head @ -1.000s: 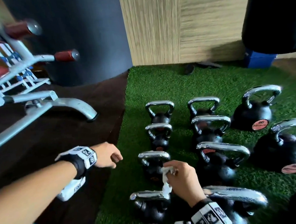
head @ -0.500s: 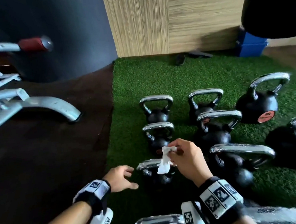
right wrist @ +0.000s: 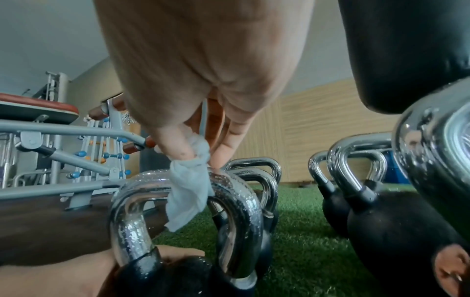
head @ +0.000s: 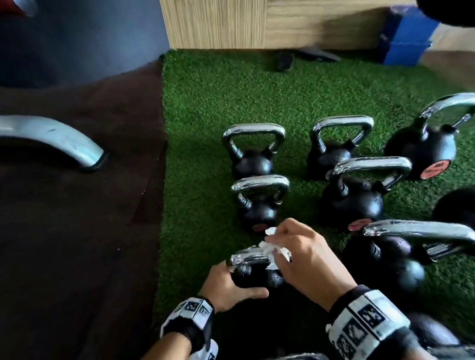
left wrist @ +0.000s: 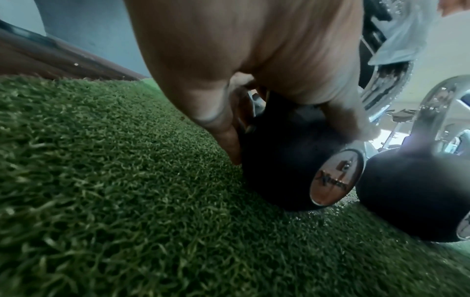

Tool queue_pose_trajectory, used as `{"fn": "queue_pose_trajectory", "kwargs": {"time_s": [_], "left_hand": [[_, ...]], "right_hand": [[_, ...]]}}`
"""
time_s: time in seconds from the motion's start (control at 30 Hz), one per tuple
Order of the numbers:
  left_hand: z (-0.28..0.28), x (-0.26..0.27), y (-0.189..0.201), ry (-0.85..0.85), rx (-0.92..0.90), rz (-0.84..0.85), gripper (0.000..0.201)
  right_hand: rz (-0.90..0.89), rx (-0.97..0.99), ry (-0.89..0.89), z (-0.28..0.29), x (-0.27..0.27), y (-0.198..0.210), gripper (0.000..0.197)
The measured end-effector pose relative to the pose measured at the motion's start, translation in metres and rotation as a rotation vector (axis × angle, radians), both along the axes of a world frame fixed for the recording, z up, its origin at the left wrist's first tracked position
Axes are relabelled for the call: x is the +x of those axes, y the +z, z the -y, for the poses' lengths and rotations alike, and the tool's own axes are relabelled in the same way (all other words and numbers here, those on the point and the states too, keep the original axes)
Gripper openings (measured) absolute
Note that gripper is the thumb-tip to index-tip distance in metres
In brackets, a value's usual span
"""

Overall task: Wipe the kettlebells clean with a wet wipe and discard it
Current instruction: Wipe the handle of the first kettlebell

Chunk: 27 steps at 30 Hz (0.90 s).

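Green artificial turf [head: 211, 101] carries the black, chrome-handled kettlebells: nine can be counted in the head view, three of them cut off by the frame edges. Two hands are in view and one white crumpled wet wipe [head: 273, 251].

The left hand [head: 226, 285] cups the round black body of the small kettlebell [head: 254, 277] nearest the person in the left column, thumb at its near side and fingers curled round its left; the left wrist view shows the fingers [left wrist: 229, 144] pressed against the ball just above the turf. The right hand [head: 302, 257] pinches the wipe between thumb and fingertips and lays it on that kettlebell's chrome handle [right wrist: 229, 193], which is beaded with droplets; a loose tail of the wipe hangs through the handle loop.

Half a second ago the left hand hovered open over the turf beside this kettlebell; now it grips the ball. The right hand then held the wipe just above the handle, and it has since come down onto the chrome. The camera has also swung down and closer, so the grey metal bench foot [head: 53, 142] on the dark brown rubber floor [head: 63, 254] sits nearer the left edge.
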<state>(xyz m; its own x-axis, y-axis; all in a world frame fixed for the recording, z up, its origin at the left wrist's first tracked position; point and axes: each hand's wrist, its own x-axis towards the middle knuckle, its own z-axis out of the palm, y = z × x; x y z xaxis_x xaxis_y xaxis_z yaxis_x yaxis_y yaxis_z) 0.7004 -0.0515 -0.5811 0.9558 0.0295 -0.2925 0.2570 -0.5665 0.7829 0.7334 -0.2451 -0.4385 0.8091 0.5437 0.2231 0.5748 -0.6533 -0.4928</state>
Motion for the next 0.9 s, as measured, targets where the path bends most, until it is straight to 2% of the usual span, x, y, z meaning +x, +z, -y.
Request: {"fn": "queue_pose_trajectory", "kwargs": {"time_s": [0.07, 0.17, 0.27, 0.37, 0.43, 0.57, 0.73, 0.9], "left_hand": [[0.0, -0.002, 0.003, 0.004, -0.023, 0.022, 0.059], [0.002, -0.005, 0.007, -0.001, -0.06, 0.043, 0.059], [0.002, -0.005, 0.009, -0.006, -0.085, 0.053, 0.058], [0.001, -0.005, 0.008, -0.021, -0.08, 0.047, 0.051], [0.0, -0.004, 0.007, -0.021, -0.06, 0.052, 0.051], [0.001, -0.005, 0.005, -0.022, -0.077, 0.096, 0.06], [-0.002, -0.005, 0.004, -0.034, -0.068, 0.085, 0.058], [-0.002, -0.005, 0.006, -0.04, -0.076, 0.07, 0.058]], "right_hand": [[0.014, -0.082, 0.053, 0.002, -0.005, 0.0, 0.031], [0.098, -0.19, 0.093, 0.005, -0.007, 0.0, 0.037], [0.121, -0.162, 0.089, -0.004, -0.009, 0.003, 0.035], [0.069, -0.155, 0.106, -0.016, -0.013, 0.008, 0.034], [0.032, -0.142, 0.053, -0.013, -0.013, 0.009, 0.036], [-0.033, -0.075, -0.18, 0.002, -0.012, 0.011, 0.034], [-0.029, -0.042, -0.204, 0.002, -0.017, 0.01, 0.033], [-0.199, -0.095, -0.402, 0.023, 0.001, -0.003, 0.023]]}}
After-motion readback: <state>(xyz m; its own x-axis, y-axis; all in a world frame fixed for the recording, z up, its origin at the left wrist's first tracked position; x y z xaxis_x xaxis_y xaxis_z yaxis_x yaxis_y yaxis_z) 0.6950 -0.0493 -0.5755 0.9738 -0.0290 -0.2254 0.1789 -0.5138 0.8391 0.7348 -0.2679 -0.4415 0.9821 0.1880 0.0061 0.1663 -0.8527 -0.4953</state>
